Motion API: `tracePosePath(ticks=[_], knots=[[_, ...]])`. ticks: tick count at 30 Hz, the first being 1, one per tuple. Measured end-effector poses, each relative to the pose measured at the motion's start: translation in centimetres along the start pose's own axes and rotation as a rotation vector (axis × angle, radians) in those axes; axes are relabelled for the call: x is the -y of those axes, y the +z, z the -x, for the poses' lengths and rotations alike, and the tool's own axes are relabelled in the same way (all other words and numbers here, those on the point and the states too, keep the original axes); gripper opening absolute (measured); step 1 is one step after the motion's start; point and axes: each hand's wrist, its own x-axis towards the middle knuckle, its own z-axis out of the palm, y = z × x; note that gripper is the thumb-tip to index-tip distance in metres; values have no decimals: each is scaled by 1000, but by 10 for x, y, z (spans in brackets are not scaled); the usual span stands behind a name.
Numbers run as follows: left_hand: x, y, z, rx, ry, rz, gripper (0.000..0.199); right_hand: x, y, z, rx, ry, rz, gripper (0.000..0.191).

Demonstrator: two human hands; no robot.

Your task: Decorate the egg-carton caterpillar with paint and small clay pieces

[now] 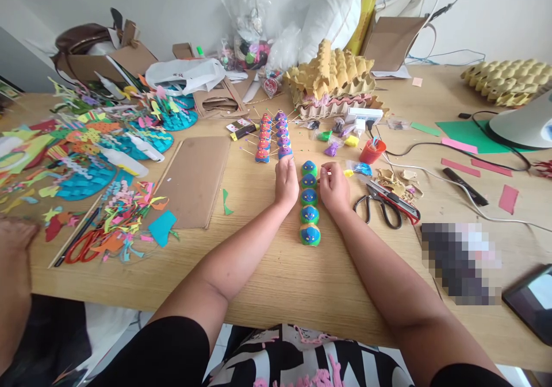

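A row of several egg-carton cups (309, 214), painted green and blue with small yellow dots, runs toward me along the table. My left hand (287, 181) stands on edge just left of the row's far end, its fingers stretched forward. On the other side, my right hand (335, 188) is closed with curled fingers; whatever it may hold is hidden. Beyond my left hand are two finished-looking egg-carton caterpillars, one red and blue (263, 140), the other purple (282, 134), with thin sticks poking out sideways.
Scissors (382, 209) and a red cutter (399, 200) lie right of my right hand. A red cup (372, 151) and clay packets stand behind. Cardboard (194, 180) and paper scraps (129, 220) spread leftward. Egg trays (332, 76) are stacked behind. Another person's hand (17, 237) rests far left.
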Motion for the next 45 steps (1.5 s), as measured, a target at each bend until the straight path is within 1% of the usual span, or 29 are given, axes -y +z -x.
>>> tracePosePath(ticks=[6,11,15,21,24,28,30,34,35,38,39,42,45], knots=[[-5,4,3,53,-115,132,49,-4,3,-1,-18,-9,-29,23],[-9,4,4,50,-167,155,48,-2,2,-1,-22,3,-4,24],[-12,4,5,55,-166,158,50,-2,1,0,-17,12,19,24],[-15,3,5,123,-162,172,49,-4,4,-2,-3,2,-25,24],[-13,2,3,129,-138,157,52,-5,4,-3,-43,-16,-31,21],[-9,3,1,113,-116,155,50,-7,5,-6,-114,-88,-79,17],[-8,4,1,103,-85,131,44,-8,5,-7,-123,-92,-134,20],[-9,6,2,76,-3,112,30,-8,4,-8,-118,-90,-232,33],[-10,6,3,85,3,113,28,-7,4,-7,-115,-92,-251,36],[-16,2,7,159,44,89,25,-7,5,-6,-98,-86,-314,45],[-19,1,8,181,89,65,25,-6,5,-6,-92,-83,-333,47],[-27,-4,11,197,303,-67,23,-5,5,-4,-68,-83,-368,54],[-33,-6,12,222,405,-121,24,-2,4,-3,-32,-92,-395,59]])
